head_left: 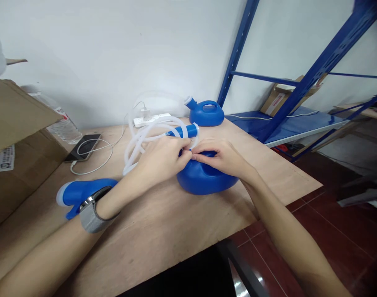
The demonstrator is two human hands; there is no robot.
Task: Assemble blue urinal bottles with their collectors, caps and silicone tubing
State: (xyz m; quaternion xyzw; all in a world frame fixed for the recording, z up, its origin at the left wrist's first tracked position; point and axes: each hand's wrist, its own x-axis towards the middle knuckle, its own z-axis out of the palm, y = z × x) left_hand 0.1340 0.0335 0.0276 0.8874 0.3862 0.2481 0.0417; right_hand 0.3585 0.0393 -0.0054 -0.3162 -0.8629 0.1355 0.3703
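Your blue container [203, 181] sits on the tabletop [163, 231]; atop it, your left hand [184, 153] and right hand [203, 153] meet, fingertips nearly closed, their grip hidden. You seem mid-fitting or loosening; the next move calls for steady fingertips.

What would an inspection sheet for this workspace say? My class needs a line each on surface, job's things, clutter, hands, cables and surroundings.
Surface: light brown table.
Job's things: near blue jug under the hands; clear hose in loops; second blue jug behind; blue piece partly hidden by the left forearm.
Clutter: cardboard box, bottle, phone.
Hands: left hand and right hand meet at the near jug's top; what the fingertips grip is hidden.
Cables: white cable near the phone; power strip by the wall.
Surroundings: blue shelving, red floor tiles.
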